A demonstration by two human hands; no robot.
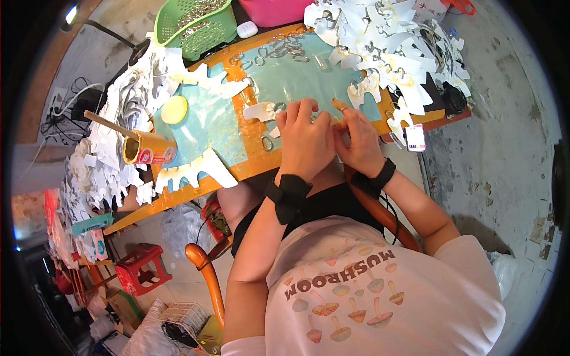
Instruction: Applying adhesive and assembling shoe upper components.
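My left hand [306, 142] is over the near middle of the table, fingers curled. Beside it, my right hand [361, 139] has bent fingers meeting the left fingertips. What they hold between them is too small and covered to name. The right index fingertip looks brownish. Left of my left hand lies a white cut piece [259, 111] with a metal ring [278, 107] at its end, partly covered by the fingers. A loose metal ring [267, 143] lies nearer to me. To the right is another white scalloped piece [363, 90] with yellowish stains.
Several metal rings [291, 48] are spread at the back, near a green basket [196, 35]. White pieces pile up left [127, 83] and right [380, 35]. A yellow can [155, 148] with a stick, a yellow disc [174, 110] and a phone [415, 137] are near the edges.
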